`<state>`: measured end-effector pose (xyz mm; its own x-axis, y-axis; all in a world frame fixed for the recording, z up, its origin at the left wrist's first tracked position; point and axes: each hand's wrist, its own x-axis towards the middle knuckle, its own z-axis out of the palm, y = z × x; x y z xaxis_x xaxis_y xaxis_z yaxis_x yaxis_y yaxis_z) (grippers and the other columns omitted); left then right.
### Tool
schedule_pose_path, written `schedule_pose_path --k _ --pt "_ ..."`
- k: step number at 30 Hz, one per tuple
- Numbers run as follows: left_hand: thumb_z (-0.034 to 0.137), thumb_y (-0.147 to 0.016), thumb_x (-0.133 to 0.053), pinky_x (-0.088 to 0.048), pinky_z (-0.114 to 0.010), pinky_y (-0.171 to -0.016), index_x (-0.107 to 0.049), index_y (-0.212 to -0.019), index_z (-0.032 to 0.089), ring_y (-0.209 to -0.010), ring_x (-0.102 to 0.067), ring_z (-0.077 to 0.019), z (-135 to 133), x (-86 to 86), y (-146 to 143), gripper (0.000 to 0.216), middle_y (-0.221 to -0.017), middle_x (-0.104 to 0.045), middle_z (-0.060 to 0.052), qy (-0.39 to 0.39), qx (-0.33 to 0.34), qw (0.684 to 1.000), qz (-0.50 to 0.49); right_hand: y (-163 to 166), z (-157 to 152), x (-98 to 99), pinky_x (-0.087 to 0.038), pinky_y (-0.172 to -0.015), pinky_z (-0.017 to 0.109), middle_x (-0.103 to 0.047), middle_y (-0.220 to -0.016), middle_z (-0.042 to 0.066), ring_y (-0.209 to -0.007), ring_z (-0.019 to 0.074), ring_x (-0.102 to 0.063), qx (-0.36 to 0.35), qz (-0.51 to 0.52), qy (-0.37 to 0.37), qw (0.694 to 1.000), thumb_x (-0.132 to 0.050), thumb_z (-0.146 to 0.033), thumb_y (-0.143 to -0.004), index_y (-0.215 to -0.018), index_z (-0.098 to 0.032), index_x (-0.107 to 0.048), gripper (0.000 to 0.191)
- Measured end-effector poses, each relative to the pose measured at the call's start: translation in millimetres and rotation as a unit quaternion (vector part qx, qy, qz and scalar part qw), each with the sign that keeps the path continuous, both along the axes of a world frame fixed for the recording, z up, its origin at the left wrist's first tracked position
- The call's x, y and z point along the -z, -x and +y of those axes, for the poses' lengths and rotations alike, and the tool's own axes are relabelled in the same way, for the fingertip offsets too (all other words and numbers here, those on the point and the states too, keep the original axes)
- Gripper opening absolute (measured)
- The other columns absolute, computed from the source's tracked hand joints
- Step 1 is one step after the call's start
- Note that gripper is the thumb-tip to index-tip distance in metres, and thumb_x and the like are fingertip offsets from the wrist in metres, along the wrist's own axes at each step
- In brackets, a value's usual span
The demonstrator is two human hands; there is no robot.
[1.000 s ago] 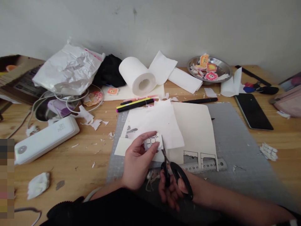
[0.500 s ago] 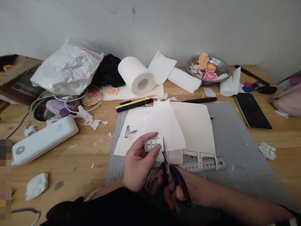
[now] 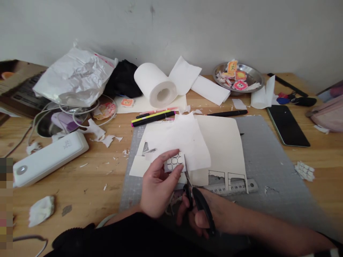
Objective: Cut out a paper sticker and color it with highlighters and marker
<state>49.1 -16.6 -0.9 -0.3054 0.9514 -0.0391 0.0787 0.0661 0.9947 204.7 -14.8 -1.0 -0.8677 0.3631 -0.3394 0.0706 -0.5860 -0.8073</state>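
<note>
Between thumb and fingers, my left hand (image 3: 158, 185) pinches a small white piece of paper (image 3: 173, 162) with a black pattern of rounded shapes. My right hand (image 3: 200, 214) holds black-handled scissors (image 3: 205, 207), thumb and fingers at the handle loops. The blades point away from me along the right edge of the patterned piece. Under the hands lie a white tissue sheet (image 3: 184, 135) and a cream paper sheet (image 3: 222, 142) with cut-out windows along its near edge. A steel ruler (image 3: 250, 185) lies partly beneath that sheet, on a grey cutting mat (image 3: 273, 164).
At the back stand a tissue roll (image 3: 152, 84), a plastic bag (image 3: 77, 76) and a metal plate (image 3: 258, 73) with coloured paper pieces. Markers (image 3: 152, 118) lie behind the sheets. A white power bank (image 3: 50, 159) is left, a phone (image 3: 288, 125) right. Paper scraps (image 3: 304, 170) are scattered about.
The scissors' handles have swung slightly and the blades look closer together beside the patterned paper. My left hand keeps its pinch in nearly the same place.
</note>
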Motion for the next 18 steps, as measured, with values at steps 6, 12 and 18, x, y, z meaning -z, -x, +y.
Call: schedule_pose_path --k 6,12,18 --pt "0.024 -0.072 -0.07 -0.054 -0.017 -0.059 -0.067 -0.104 0.023 -0.065 -0.063 -0.0091 -2 -0.7 -1 0.032 -0.103 -0.069 -0.002 0.027 -0.003 0.999 -0.02 1 -1 -1.5 -0.034 -0.044 0.016 -0.048 -0.067 -0.003 -0.049 0.0035 -0.04 0.003 -0.053 -0.014 0.999 -0.061 -0.055 -0.074 -0.072 -0.016 -0.046 0.042" --pt "0.023 -0.073 -0.071 -0.053 -0.013 -0.058 -0.067 -0.104 0.025 -0.059 -0.059 -0.0044 0 2.1 0 0.031 -0.101 -0.069 0.001 0.023 -0.011 0.999 -0.038 4 1 -11.5 -0.034 -0.041 0.015 -0.046 -0.055 -0.006 -0.046 0.0046 -0.042 0.011 -0.106 0.003 0.994 -0.056 -0.031 -0.08 -0.074 -0.014 -0.055 0.018" --pt "0.024 -0.072 -0.071 -0.052 -0.013 -0.057 -0.068 -0.104 0.025 -0.058 -0.058 -0.0042 -1 1.1 -1 0.032 -0.098 -0.069 0.001 0.027 -0.01 0.999 -0.036 5 0 -13.9 -0.032 -0.04 0.015 -0.046 -0.052 -0.006 -0.043 0.0043 -0.041 0.005 -0.135 0.002 0.991 -0.056 -0.035 -0.08 -0.07 -0.014 -0.052 0.024"
